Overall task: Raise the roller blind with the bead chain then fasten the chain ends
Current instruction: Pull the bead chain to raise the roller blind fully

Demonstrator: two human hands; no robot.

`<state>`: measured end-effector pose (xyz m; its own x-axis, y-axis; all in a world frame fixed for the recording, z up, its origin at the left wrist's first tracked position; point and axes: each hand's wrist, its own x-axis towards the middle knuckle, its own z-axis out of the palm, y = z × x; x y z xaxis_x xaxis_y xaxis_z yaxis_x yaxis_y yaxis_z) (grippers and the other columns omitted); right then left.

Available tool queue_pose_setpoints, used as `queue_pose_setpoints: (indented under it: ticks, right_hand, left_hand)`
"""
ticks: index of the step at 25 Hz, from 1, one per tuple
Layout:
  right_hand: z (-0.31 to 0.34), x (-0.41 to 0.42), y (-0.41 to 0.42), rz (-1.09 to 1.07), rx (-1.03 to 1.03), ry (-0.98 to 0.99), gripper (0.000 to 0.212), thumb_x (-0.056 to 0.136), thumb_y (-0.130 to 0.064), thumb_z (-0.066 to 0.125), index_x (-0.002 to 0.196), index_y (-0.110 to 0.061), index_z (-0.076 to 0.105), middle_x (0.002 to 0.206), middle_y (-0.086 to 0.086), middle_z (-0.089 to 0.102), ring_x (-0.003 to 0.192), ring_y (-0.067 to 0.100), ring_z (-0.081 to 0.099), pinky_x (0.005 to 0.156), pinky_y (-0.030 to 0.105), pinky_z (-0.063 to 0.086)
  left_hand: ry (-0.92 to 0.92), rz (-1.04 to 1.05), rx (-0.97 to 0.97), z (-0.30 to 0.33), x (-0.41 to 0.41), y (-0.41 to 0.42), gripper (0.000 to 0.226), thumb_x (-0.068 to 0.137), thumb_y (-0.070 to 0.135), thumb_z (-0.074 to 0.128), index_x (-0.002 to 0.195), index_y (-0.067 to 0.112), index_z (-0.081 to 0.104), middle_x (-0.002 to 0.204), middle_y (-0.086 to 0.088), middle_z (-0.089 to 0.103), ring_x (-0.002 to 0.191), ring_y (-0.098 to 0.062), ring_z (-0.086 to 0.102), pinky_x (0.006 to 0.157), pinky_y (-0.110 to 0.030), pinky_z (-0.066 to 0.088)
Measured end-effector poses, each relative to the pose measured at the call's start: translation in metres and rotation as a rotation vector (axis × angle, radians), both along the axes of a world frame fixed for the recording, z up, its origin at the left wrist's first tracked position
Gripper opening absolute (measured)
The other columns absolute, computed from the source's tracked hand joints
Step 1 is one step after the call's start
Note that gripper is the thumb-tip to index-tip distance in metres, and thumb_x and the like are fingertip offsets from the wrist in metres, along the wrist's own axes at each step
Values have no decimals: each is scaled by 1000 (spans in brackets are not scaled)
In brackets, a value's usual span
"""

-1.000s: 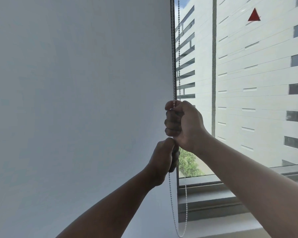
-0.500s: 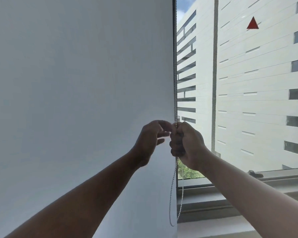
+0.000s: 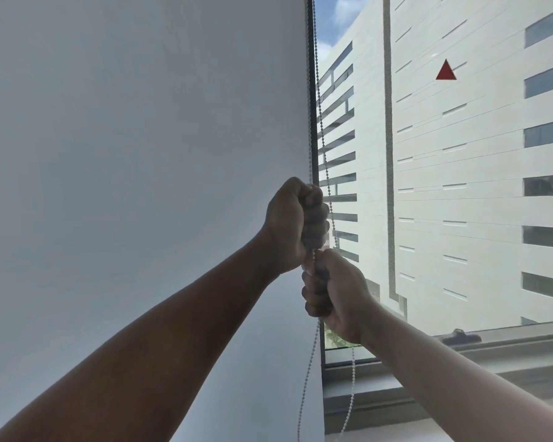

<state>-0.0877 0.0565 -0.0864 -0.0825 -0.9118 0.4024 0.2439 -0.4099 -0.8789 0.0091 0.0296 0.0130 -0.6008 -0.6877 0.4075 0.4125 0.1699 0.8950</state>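
Observation:
A white bead chain hangs along the dark left edge of the window, between the wall and the glass. My left hand is fisted around one strand of it. Directly beneath and touching it, my right hand grips the same strand. The second strand passes free to the right of my left fist and behind my right hand. Below my hands the two strands hang down as a loop toward the sill. A thin strip of the blind hangs in front of the glass. The roller itself is out of view.
A plain white wall fills the left half. The window frame and sill run along the lower right, with a dark window latch on the frame. A white building with a red triangle shows through the glass.
My left hand has let go below my right hand, risen past it and closed on the chain above it. My right hand has travelled downward with the chain.

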Motion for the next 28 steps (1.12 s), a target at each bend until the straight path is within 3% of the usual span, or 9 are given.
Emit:
queue_pose_setpoints:
  ticks: [3,9,13,14,16,18,20,25,28]
  right_hand:
    - [-5,0,2,11,3,16,32,91,-16,36,61,-19,44,50,-4,22,42,14,13,45,26,11]
    - [-47,-7,0,27,127,80,17,77,-24,45,61,-20,44,54,-2,21,46,16,11,48,29,9]
    - [-77,-19,3,41,219,282,20,79,-30,46,66,-18,54,53,2,37,45,16,26,44,26,22]
    - [-78,-23,5,-5,209,351,24,80,-32,47,73,-15,62,57,5,51,48,17,41,49,27,31]
    - [-66,-33,5,-160,149,375,30,85,-34,48,91,-15,70,81,2,72,75,18,63,68,34,42]
    - [-38,-42,3,-287,37,300,31,95,-24,44,104,-14,72,97,-2,77,97,23,66,81,40,44]
    - [2,-42,-1,-275,-52,232,35,99,-17,39,114,-13,71,108,2,77,106,26,68,88,40,47]
    - [72,-6,-6,-62,-101,60,42,96,-14,33,115,-6,69,103,14,80,94,29,76,80,36,52]
    - [84,6,-4,-1,-53,-9,40,92,-16,35,108,-6,71,85,12,78,64,24,70,57,29,50]
  left_hand:
    - [2,3,-2,-5,-3,-3,22,81,20,30,73,23,10,48,6,16,46,-14,3,42,-16,11]
    - [-59,59,53,-50,-7,-5,21,84,20,28,73,22,11,55,2,10,46,-15,3,40,-13,17]
    - [-97,72,60,-93,-6,-12,23,90,20,26,71,21,12,57,-1,9,46,-16,4,40,-13,20]
    - [-104,74,45,-99,-4,-14,25,91,21,25,69,21,14,56,-1,10,46,-16,5,40,-14,20]
    - [-130,90,9,-102,2,-21,34,93,25,27,59,21,22,51,2,18,42,-13,11,41,-16,22]
    - [-154,107,-14,-102,9,-26,37,91,30,31,55,22,28,49,5,25,41,-10,17,42,-17,22]
    - [-172,127,-21,-100,12,-27,34,92,30,31,61,21,23,51,4,23,44,-12,14,43,-18,20]
    - [-187,94,-36,-100,3,-13,28,93,25,30,68,20,18,52,1,20,46,-16,9,41,-19,18]
    - [-186,95,-38,-99,6,-8,30,94,26,31,68,21,18,51,2,22,45,-16,10,42,-21,16]
